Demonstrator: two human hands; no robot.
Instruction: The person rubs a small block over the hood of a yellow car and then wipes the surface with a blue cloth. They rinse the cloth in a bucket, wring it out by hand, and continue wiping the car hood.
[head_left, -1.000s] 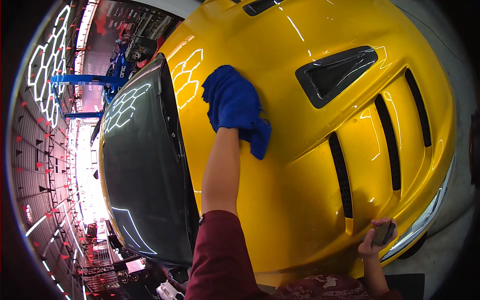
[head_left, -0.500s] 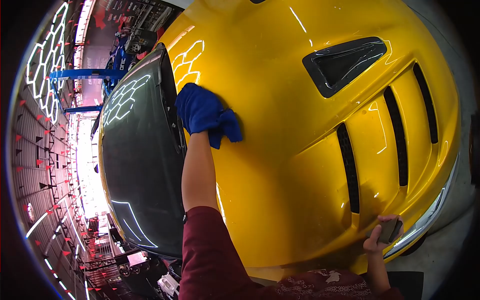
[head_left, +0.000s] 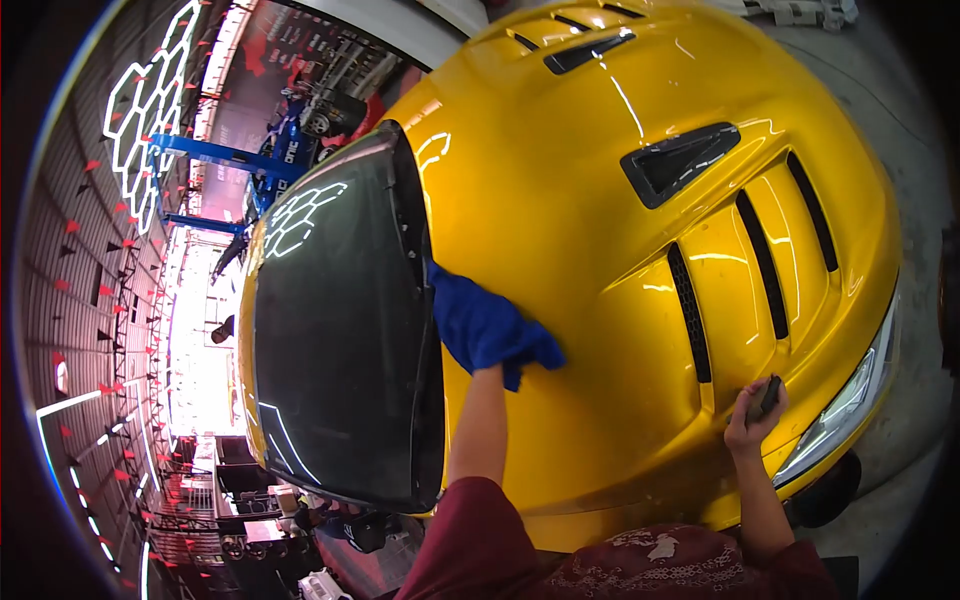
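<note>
A blue microfiber cloth (head_left: pixel 490 325) lies bunched on the yellow car hood (head_left: pixel 560 430), close to the base of the dark windshield (head_left: pixel 340 330). My left hand (head_left: pixel 488 374) is mostly covered by this cloth and presses it to the paint; its fingers are hidden. Over the hood's near front corner, my right hand (head_left: pixel 742 420) grips a small dark block (head_left: pixel 766 397), seen nearly edge-on. Close by that hand are the black slotted vents (head_left: pixel 688 312) and the headlight (head_left: pixel 835 420).
A black triangular scoop (head_left: pixel 680 165) is set in the hood's middle. Blue lift arms (head_left: pixel 225 152) stand beyond the windshield. Workshop items (head_left: pixel 265 530) lie at the lower left, and grey floor (head_left: pixel 900 490) runs along the car's front.
The cloth and my left hand have come toward me along the windshield base. The block in my right hand has turned from face-on to nearly edge-on. My view has shifted, showing more hood.
</note>
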